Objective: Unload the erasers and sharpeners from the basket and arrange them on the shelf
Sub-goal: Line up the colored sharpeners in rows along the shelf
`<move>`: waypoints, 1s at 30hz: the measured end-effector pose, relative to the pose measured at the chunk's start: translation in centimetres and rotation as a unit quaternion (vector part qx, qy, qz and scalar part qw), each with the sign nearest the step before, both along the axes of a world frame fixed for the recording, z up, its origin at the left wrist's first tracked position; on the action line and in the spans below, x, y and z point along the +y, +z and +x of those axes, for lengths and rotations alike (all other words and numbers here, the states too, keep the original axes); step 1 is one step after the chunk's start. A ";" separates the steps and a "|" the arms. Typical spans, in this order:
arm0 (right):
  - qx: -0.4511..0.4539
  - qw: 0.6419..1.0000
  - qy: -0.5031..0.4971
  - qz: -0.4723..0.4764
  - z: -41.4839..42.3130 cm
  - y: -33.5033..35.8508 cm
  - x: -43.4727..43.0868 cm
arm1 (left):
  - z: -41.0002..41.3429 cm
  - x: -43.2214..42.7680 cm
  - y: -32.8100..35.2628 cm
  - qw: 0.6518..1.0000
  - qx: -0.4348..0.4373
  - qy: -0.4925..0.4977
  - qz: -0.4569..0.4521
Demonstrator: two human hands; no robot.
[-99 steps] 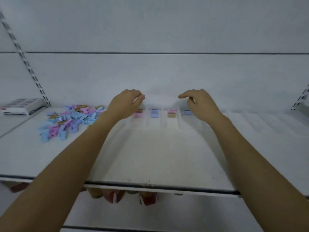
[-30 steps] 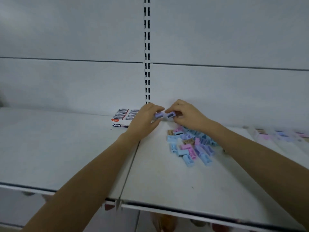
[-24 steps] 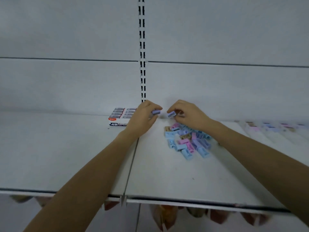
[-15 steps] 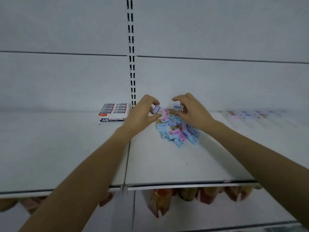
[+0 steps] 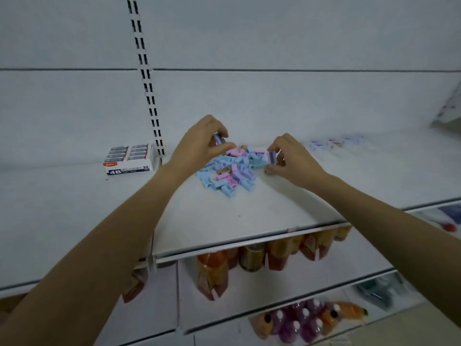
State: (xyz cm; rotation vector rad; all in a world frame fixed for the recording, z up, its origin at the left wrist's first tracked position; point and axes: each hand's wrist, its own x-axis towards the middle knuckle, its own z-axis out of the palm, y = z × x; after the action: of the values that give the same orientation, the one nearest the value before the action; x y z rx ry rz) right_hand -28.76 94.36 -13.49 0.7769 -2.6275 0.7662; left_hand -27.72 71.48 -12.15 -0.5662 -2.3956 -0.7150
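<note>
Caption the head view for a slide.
Each hand, left hand and right hand, pinches one sharpener above the pile of sharpeners.

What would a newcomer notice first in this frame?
The pastel heap of sharpeners at mid-shelf, loose and jumbled. The left hand and right hand flank it, each pinching one purple sharpener in its grip. At the back left sits a box of erasers.

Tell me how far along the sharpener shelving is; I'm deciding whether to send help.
Early. Done: a few sharpeners stand in a blurred row far right on the shelf. In hand: the left hand and right hand each pinch one purple sharpener. Left: the loose pile and the unopened-looking eraser box. No basket is visible.
</note>
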 end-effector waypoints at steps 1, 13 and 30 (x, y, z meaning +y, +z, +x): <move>0.000 1.000 -0.003 -0.004 -0.1 0.0 0.5 | -0.2 0.6 0.3 1.000 0.001 0.000 -0.003; 0.006 0.998 -0.039 -0.049 -3.5 1.2 14.5 | -4.3 13.7 2.9 0.999 0.013 -0.011 -0.034; -0.009 0.997 -0.035 -0.071 -10.3 -1.4 27.8 | -10.2 26.4 -0.6 0.988 -0.082 0.048 0.121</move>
State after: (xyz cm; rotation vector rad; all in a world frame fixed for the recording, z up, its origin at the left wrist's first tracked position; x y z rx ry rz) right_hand -39.03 122.12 -14.90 0.6388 -2.5679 0.9328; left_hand -37.93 97.93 -12.76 -0.2993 -2.4165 -1.0267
